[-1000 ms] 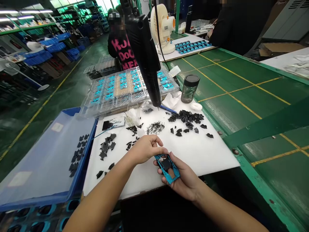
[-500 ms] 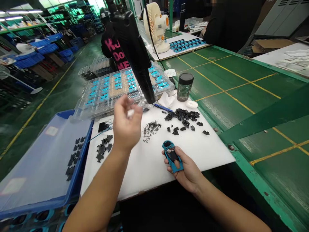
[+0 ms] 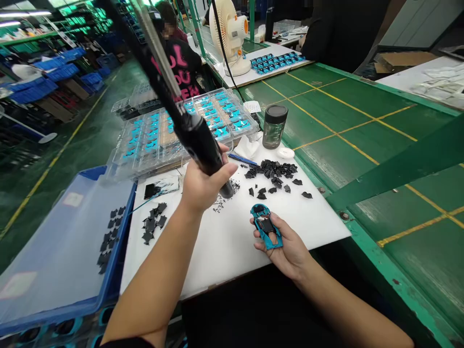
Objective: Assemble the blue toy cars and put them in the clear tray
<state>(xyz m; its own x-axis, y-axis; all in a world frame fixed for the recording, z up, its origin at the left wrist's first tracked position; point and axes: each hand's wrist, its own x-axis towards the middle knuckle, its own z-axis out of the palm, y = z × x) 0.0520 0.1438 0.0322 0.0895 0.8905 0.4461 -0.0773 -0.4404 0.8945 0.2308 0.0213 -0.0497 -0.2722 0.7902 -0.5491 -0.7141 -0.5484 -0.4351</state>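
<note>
Closing around the black tool (image 3: 203,145), the left hand (image 3: 197,191), clear of it half a second ago, has brought its lower end down over the scatter of tiny black pieces (image 3: 218,205) just to that hand's right; contact is hard to tell. The work seems to have passed from bare fingers to the tool. The right hand (image 3: 290,246), fingers curled, grips the blue-and-black part (image 3: 267,226), held apart from the tool, with a heap of black pieces (image 3: 274,169) beyond it.

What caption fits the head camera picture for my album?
Left grip on a black tool, right grip on a blue-and-black piece.
</note>
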